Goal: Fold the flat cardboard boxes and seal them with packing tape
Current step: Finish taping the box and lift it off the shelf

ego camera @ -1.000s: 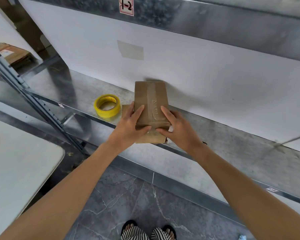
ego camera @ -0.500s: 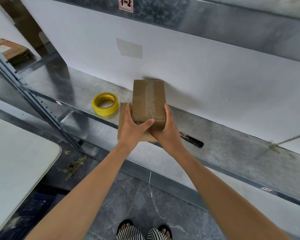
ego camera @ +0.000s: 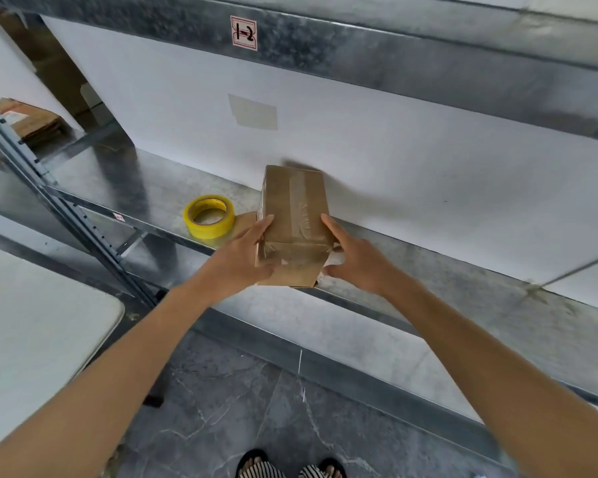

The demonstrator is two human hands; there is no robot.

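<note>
Holding taped box [ego camera: 294,208], left hand [ego camera: 235,260], right hand [ego camera: 359,267] either side

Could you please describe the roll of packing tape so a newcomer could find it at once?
Look at the grey metal shelf along the white wall. On it, just left of the taped cardboard box held between the left hand and the right hand, a tape roll lies flat. It is the only round, bright yellow thing there; its neighbours are brown cardboard and grey metal.
</note>
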